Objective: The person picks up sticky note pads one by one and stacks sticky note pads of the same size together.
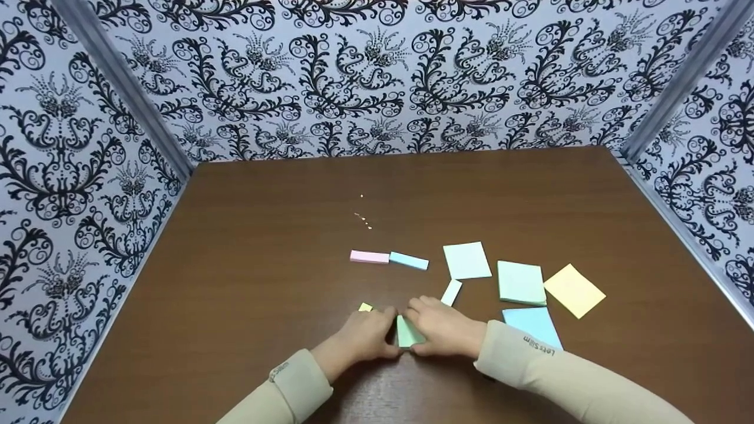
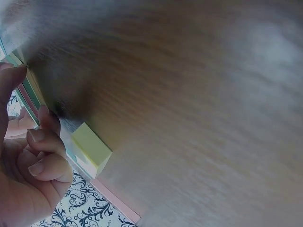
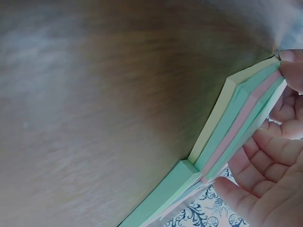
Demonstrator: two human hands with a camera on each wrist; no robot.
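A stack of sticky notes (image 1: 409, 333) with a green top lies between both hands near the table's front. Its side shows yellow, green and pink layers in the right wrist view (image 3: 232, 118). My left hand (image 1: 365, 334) holds the stack's left side, thumb at the near corner and index finger farther along, the other fingers curled. From the right, my right hand (image 1: 445, 328) grips the opposite side with thumb and fingers. A small yellow pad (image 2: 92, 149) sits just beyond the left hand. Beyond the right hand lies a pale narrow pad (image 1: 452, 292), partly hidden by it.
Pink (image 1: 369, 257) and blue (image 1: 409, 260) narrow pads lie end to end farther back. To the right are a white square note (image 1: 467, 260), a pale green pad (image 1: 522, 282), a yellow note (image 1: 575, 291) and a blue note (image 1: 533, 325), partly under the right sleeve. Patterned walls (image 1: 377, 76) enclose the table.
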